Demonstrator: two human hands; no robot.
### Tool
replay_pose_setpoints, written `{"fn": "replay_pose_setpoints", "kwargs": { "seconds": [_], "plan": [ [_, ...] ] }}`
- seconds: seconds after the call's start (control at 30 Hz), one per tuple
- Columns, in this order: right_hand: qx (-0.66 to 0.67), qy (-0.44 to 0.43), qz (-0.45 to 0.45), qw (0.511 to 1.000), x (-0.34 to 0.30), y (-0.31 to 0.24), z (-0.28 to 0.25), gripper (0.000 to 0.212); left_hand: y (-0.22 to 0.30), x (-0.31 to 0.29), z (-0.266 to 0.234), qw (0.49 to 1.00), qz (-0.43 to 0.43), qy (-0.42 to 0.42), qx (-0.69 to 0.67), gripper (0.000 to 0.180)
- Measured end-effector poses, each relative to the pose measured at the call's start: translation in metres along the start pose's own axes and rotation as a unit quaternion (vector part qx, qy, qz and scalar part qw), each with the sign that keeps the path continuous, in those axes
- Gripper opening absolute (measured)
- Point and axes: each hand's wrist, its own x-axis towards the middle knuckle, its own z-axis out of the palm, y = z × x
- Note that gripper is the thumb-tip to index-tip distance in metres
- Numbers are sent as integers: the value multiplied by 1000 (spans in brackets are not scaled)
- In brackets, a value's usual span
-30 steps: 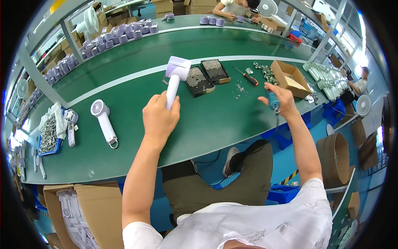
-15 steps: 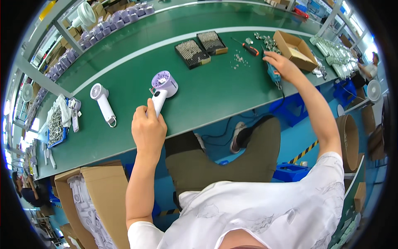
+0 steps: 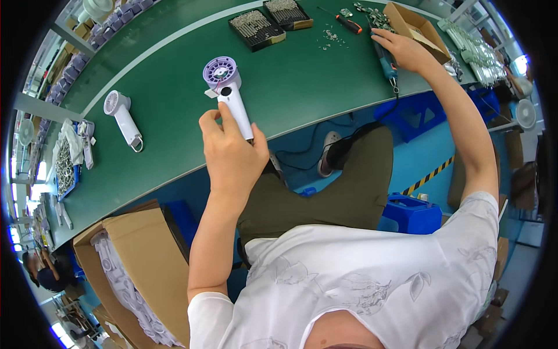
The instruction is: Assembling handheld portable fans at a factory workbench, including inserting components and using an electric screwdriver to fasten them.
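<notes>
Head view: left grip (image 3: 235, 151) clenched around a white-and-purple handheld fan (image 3: 235, 109), positioned at the near edge of the green counter (image 3: 168, 99). Right grip (image 3: 407, 52) contacts a teal electric driver (image 3: 387, 65) toward the counter's right end; whether it grasps the tool cannot be told. A second fan (image 3: 125, 123) lies toward the left end; two black trays (image 3: 271, 42) sit beyond the held fan.

Fan (image 3: 124, 124) left of held fan (image 3: 226, 92), trays (image 3: 269, 41) behind, hand screwdriver (image 3: 349, 24) right, carton (image 3: 419, 24) farther right
</notes>
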Motion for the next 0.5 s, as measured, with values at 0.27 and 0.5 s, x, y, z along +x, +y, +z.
{"fn": "replay_pose_setpoints", "kwargs": {
  "seconds": [0.27, 0.5],
  "plan": [
    [9, 240, -80, 967, 58, -43, -59, 43, 13, 3, 9, 999, 9, -6, -39, 66],
    [219, 103, -245, 939, 157, -172, -131, 57, 23, 5, 10, 997, -9, -19, -70, 67]
  ]
}}
